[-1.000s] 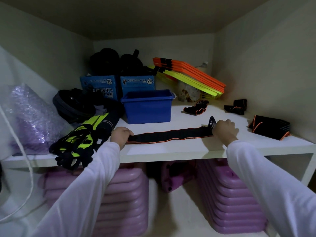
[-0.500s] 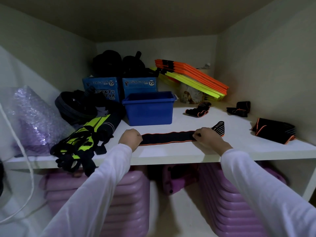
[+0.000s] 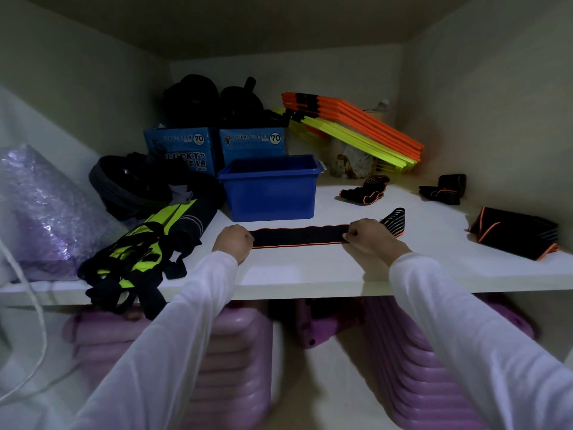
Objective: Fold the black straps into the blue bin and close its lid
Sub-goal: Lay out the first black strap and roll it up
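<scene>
A black strap with orange edging point(image 3: 299, 236) lies flat along the white shelf point(image 3: 310, 274), just in front of the open blue bin point(image 3: 269, 193). My left hand point(image 3: 233, 242) grips its left end. My right hand point(image 3: 367, 235) pinches the strap partway along, and the striped right end point(image 3: 394, 221) sticks out behind it. Two more bunched black straps lie further back, one point(image 3: 364, 189) right of the bin and one point(image 3: 441, 189) near the right wall. A folded black and orange piece point(image 3: 514, 232) rests at the far right. No lid is visible.
Black and neon-yellow gear point(image 3: 139, 252) hangs over the shelf's left front edge. Two blue boxes point(image 3: 217, 147) and black items stand behind the bin. Orange and yellow boards point(image 3: 356, 128) lean at the back. A purple wrapped bundle point(image 3: 40, 209) fills the left. Purple plastic stacks point(image 3: 232, 352) sit below.
My right hand has slid left along the strap from its far end to partway along, and the striped end now lies folded behind it. My left hand has stayed on the left end.
</scene>
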A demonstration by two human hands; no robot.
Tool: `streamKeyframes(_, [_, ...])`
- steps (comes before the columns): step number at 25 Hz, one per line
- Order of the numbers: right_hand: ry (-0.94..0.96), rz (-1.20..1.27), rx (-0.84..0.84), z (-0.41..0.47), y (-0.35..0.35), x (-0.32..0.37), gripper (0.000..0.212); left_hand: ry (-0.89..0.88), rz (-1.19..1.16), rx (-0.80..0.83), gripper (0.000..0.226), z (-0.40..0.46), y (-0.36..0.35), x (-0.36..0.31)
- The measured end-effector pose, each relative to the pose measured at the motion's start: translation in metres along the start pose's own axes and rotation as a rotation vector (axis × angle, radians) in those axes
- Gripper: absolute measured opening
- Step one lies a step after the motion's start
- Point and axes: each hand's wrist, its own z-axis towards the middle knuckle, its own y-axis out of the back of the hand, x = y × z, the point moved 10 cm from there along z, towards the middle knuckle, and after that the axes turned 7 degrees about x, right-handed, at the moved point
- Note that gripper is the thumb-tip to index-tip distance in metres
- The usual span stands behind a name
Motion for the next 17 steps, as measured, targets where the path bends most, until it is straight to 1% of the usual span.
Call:
streamKeyframes(6, [-0.02, -0.003, 0.006, 0.011, 0.0, -0.002, 0.036, -0.013, 0.022, -0.016, 0.034, 0.008, 0.001, -0.001])
streamKeyframes(9, [-0.012, 0.011, 0.012, 0.011, -0.002, -0.002, 0.036, 0.012, 0.056, -0.004, 0.027, 0.01, -0.001, 0.0])
streamKeyframes(11, [-0.005, 0.062, 0.008, 0.007, -0.002, -0.006, 0.037, 0.033, 0.059, -0.01, 0.028, 0.011, -0.003, -0.001])
streamKeyframes(12, [-0.008, 0.108, -0.032, 0.005, 0.003, -0.011, 0.038, 0.028, 0.062, -0.014, 0.027, 0.011, -0.003, -0.006])
streamKeyframes(14, [-0.054, 0.182, -0.176, -0.007, 0.023, -0.034, 0.037, -0.031, 0.043, -0.047, 0.019, 0.01, -0.006, -0.027])
streamKeyframes(15, [-0.094, 0.184, -0.239, -0.015, 0.033, -0.049, 0.036, -0.078, 0.019, -0.076, 0.018, 0.007, -0.007, -0.044])
streamKeyframes(17, [-0.186, 0.149, -0.306, -0.033, 0.05, -0.082, 0.035, -0.174, -0.058, -0.116, 0.025, -0.001, -0.011, -0.085])
